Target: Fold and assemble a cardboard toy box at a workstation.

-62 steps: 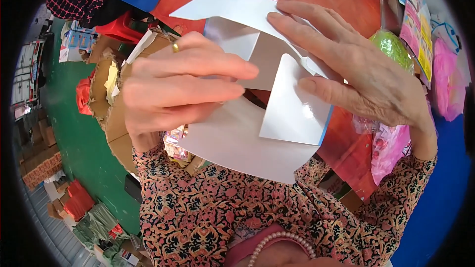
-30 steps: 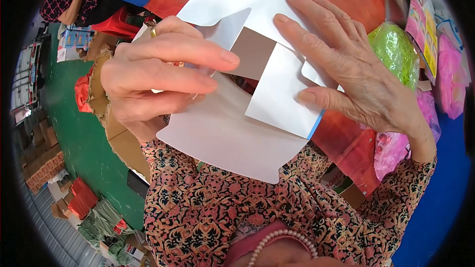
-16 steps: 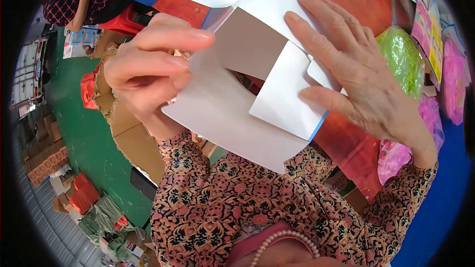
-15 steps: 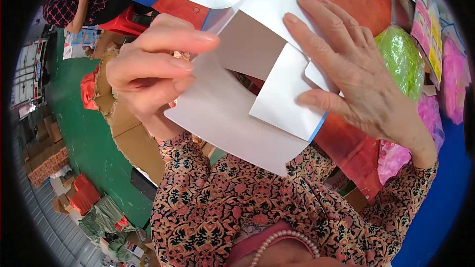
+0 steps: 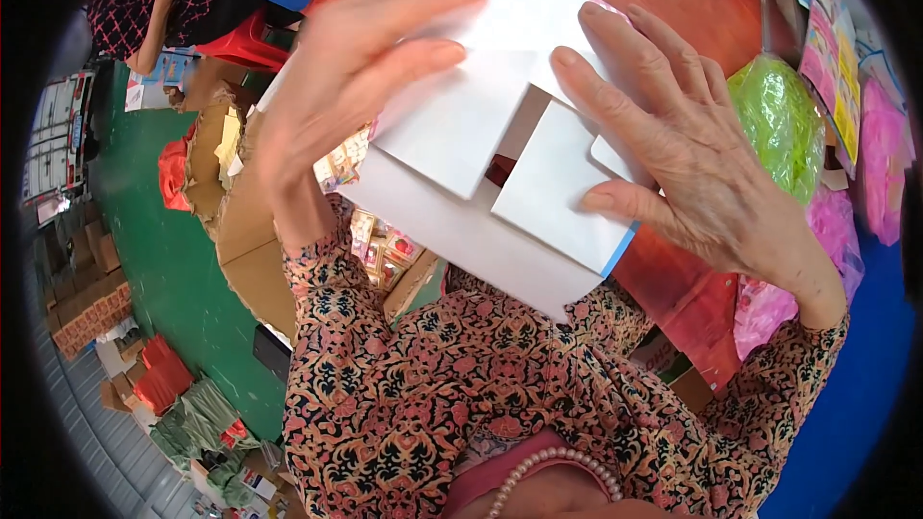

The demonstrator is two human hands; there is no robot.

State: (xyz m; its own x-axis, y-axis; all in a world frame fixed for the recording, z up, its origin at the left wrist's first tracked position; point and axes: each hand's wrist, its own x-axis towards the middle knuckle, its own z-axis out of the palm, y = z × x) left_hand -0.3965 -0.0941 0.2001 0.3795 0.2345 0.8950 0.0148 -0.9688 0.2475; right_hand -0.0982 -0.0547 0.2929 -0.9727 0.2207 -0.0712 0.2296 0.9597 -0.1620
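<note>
A white carton point(image 5: 461, 231) with a blue outer edge stands before me, its top flaps partly folded. The left flap point(image 5: 442, 125) and the right flap point(image 5: 558, 178) lie inward, and a narrow gap between them shows the inside. Toward my body the long near flap slopes outward. My left hand point(image 5: 370, 67), smeared by motion, has its fingers stretched out over the carton's far left part. Spread flat, the fingers of my right hand point(image 5: 663, 125) rest on the right side and flap, with the thumb on the right flap.
A red tabletop point(image 5: 673, 298) lies under the carton. To the right are a green plastic bag point(image 5: 779, 120) and pink bags point(image 5: 836, 231). At left stands a large brown cardboard box point(image 5: 255, 259) beside a green floor point(image 5: 159, 221). Another person point(image 5: 154, 14) sits at the upper left.
My left hand has moved up and away from me, its fingers straightening. The carton's left flap has folded inward and covers much of the opening. My right hand stays almost in place.
</note>
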